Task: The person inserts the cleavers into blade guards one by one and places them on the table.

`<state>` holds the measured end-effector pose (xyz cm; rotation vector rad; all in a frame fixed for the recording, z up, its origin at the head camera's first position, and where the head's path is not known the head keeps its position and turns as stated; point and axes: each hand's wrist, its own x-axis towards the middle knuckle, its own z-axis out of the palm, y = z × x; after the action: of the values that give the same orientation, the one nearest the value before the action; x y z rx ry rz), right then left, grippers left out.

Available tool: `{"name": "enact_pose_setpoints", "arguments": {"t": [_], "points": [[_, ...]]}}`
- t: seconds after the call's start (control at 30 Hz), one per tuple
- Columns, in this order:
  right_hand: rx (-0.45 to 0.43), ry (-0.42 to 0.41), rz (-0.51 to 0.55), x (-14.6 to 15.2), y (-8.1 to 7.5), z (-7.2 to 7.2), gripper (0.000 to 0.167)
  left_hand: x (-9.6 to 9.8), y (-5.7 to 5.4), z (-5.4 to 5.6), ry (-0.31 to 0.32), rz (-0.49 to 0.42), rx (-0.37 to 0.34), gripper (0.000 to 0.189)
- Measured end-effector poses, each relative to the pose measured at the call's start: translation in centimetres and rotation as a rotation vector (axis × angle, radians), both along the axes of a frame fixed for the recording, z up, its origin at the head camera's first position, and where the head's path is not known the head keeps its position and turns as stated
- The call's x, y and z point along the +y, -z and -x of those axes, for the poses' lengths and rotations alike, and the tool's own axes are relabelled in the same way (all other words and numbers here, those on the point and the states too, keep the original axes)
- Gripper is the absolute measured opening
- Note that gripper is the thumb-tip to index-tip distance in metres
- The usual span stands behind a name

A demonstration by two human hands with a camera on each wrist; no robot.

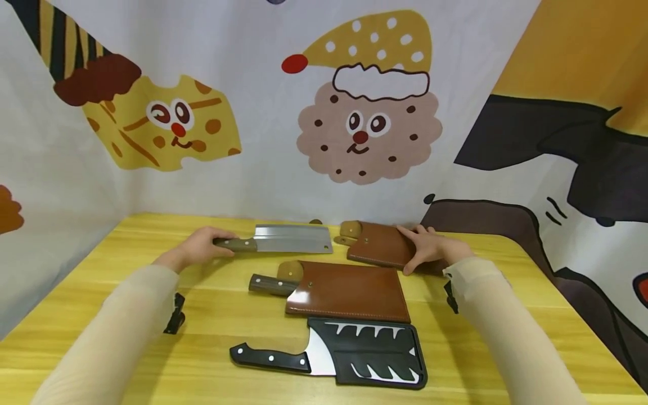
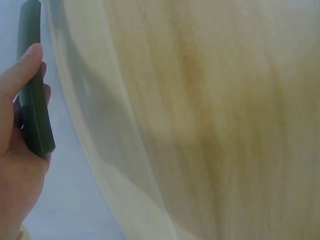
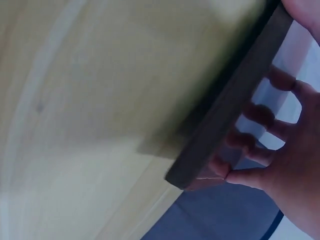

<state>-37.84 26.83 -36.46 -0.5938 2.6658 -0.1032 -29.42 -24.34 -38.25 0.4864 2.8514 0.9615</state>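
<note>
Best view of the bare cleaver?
Head: it shows the bare cleaver's whole blade and most of its handle. Left wrist shows only the handle, in the left hand; right wrist shows none of it.

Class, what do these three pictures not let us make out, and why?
Head view: any blade behind the riveted brown handle, hidden by the nearer brown leather sheath.
Head view: part of the farther brown leather sheath, hidden by the right hand.
Left wrist view: the silver rectangular cleaver blade, cut off by the top edge.
Right wrist view: the full thumb, cropped at upper right.
</note>
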Motion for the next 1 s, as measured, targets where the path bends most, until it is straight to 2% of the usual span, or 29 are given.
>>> {"name": "enact_pose_setpoints", "arguments": {"t": [0.1, 0.23, 0.43, 0.67, 1.0], "points": [[0.02, -0.004, 0.001, 0.3, -0.3, -0.3, 0.119, -0.1, -0.3, -0.3, -0.003, -0.011, 0.014, 0.04], [0.023, -0.004, 0.059, 0.5, -0.7, -1.0, 0.117, -0.2, -1.0, -0.9, -0.001, -0.038, 0.031, 0.041], [0.028, -0.035, 0.111, 0.3, -1.2, -2.0, 0.114, -0.5, -1.6, -1.3, -0.012, -0.055, 0.015, 0.042], [0.045, -0.075, 0.105, -0.3, -1.4, -2.5, 0.114, -0.5, -2.1, -1.6, -0.006, -0.052, 0.028, 0.04], [0.09, -0.117, 0.102, -1.2, -2.3, -3.3, 0.114, 0.4, -3.3, -1.7, -0.007, -0.041, 0.021, 0.044]]}}
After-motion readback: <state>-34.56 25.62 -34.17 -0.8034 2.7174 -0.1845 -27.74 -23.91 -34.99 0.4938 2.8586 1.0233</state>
